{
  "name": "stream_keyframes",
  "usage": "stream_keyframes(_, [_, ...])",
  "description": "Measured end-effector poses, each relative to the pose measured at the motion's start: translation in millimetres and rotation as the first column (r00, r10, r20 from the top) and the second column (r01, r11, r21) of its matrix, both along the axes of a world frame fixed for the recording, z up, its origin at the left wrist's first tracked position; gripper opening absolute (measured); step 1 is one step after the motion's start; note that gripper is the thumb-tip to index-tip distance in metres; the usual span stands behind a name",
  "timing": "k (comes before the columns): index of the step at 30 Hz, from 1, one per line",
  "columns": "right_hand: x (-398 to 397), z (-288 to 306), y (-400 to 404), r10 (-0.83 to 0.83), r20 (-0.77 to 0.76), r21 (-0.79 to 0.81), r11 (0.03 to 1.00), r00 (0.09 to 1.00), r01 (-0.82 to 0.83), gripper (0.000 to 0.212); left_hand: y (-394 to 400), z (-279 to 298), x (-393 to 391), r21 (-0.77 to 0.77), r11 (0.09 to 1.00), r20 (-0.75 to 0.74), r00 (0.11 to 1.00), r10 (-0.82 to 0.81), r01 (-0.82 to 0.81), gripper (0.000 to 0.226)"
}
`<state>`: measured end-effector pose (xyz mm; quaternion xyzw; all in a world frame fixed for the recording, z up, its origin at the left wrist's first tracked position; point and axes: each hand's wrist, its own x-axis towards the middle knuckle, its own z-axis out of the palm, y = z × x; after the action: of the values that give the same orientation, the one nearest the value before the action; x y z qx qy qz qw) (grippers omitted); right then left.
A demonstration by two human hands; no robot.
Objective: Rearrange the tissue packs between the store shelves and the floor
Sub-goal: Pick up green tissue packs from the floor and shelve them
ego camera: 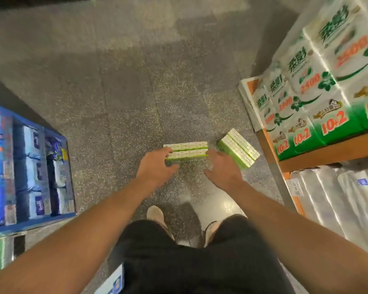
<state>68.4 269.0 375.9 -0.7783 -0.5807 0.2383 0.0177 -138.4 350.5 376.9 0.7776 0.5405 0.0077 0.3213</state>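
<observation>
Both spread, empty hands [155, 166] [222, 169] flank 1 floor tissue pack [186, 151]; shelves [319, 154] hold rolls.

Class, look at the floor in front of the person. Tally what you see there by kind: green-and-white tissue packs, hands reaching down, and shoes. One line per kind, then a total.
Green-and-white tissue packs on the floor: 2 (one between the hands, one angled to its right)
Hands: 2 (left hand, right hand)
Shoes: 2 (left shoe, right shoe)
Total: 6

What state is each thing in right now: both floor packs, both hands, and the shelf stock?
Left hand: open, fingertips at the near pack's left end.
Right hand: open, at its right end.
Near tissue pack: flat on the floor, not lifted.
Second tissue pack: on the floor, angled, untouched.
Toilet roll packs: stacked on the wooden shelf.
</observation>
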Motion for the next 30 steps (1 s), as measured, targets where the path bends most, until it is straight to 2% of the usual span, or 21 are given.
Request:
stream_keyframes(4, [22.2,-112.9,59.5,0.044,0.053,-0.015,0.999,0.998,-0.043,0.058,58.4,-115.1,21.5,0.025,1.000,-0.054,0.998,-0.018,0.020,0.053])
stream_keyframes(6, [34.4,-190.2,87.5,0.074,0.054,-0.047,0.996,0.996,-0.071,0.058,81.5,-192.1,34.5,0.063,0.997,-0.079,0.996,-0.043,0.048,0.054])
stream_keyframes(12, [52.5,-423.1,152.2,0.152,0.072,-0.129,0.981,0.986,-0.142,0.052,123.1,-425.3,67.5,0.035,0.996,-0.152,0.986,-0.076,0.082,0.059])
stream_keyframes(15, [59.4,-519.6,165.1,0.156,0.052,-0.140,0.979,0.986,-0.148,0.050,131.3,-522.1,77.7,-0.015,0.996,-0.194,0.977,-0.093,0.092,0.072])
stream_keyframes(17, [63.4,-573.0,166.8,0.188,0.066,-0.155,0.972,0.980,-0.176,0.060,131.3,-570.4,79.6,-0.011,0.995,-0.214,0.972,-0.101,0.101,0.082])
stream_keyframes(20, [64.4,-627.0,166.3,0.199,0.188,-0.103,0.978,0.962,-0.182,0.072,132.4,-617.6,77.8,0.063,0.989,-0.259,0.959,-0.114,0.135,0.081])
stream_keyframes(25, [59.1,-645.9,155.1,0.129,0.367,-0.028,0.991,0.921,-0.128,0.043,126.9,-639.1,71.9,0.159,0.974,-0.435,0.898,-0.075,0.158,0.067])
stream_keyframes(27, [62.0,-644.9,148.2,0.176,0.377,-0.083,0.984,0.909,-0.156,0.045,124.0,-639.2,69.6,0.190,0.959,-0.466,0.879,-0.099,0.209,0.060])
stream_keyframes(30, [67.7,-637.3,144.7,0.263,0.315,-0.175,0.960,0.912,-0.216,0.053,127.9,-632.1,67.6,0.147,0.949,-0.471,0.863,-0.182,0.280,0.056])
